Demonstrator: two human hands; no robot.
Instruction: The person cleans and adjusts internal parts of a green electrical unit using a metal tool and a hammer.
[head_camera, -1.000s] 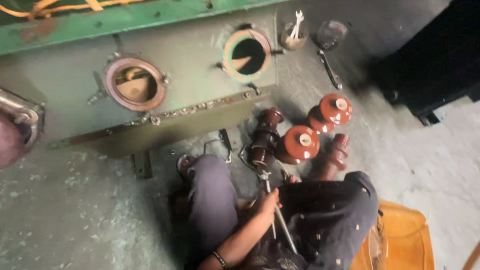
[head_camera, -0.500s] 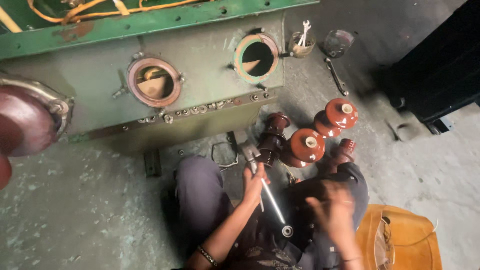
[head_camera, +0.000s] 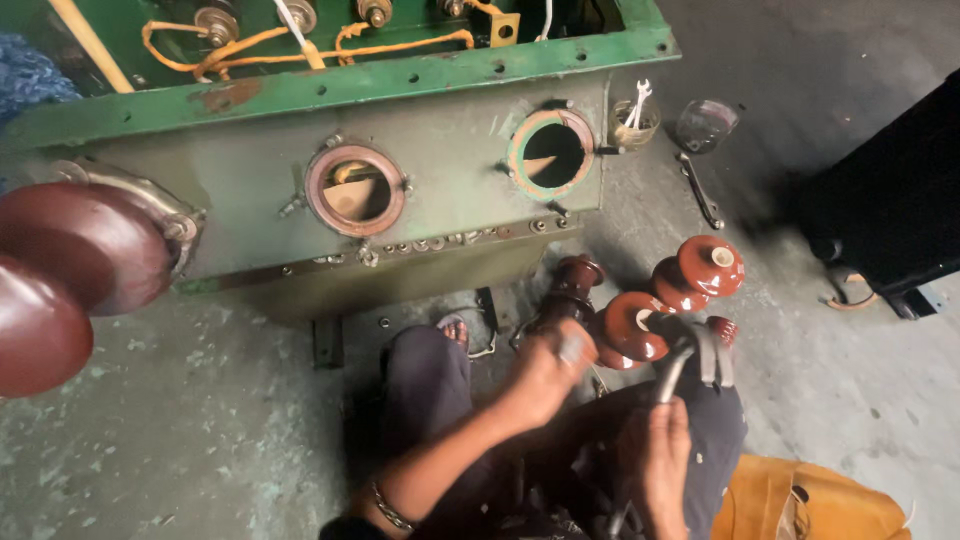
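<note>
Both hands on the brown insulator work!
Left hand clenched, seemingly around a rod; right hand grasps a wrench, shaft running up-away toward porcelain insulators.

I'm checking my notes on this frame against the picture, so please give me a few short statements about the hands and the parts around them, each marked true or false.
1. The right hand grips a grey metal tool. True.
2. The left hand rests flat on the concrete floor. False: it is raised by the dark brown insulator.
3. Both round openings in the green tank are covered with lids. False: the left opening and the right opening are uncovered.
4. A cup holding spanners stands on the floor beside the tank. True.
5. The red-brown insulators lie inside the tank. False: they are on the floor in front of the person's knees.
</note>
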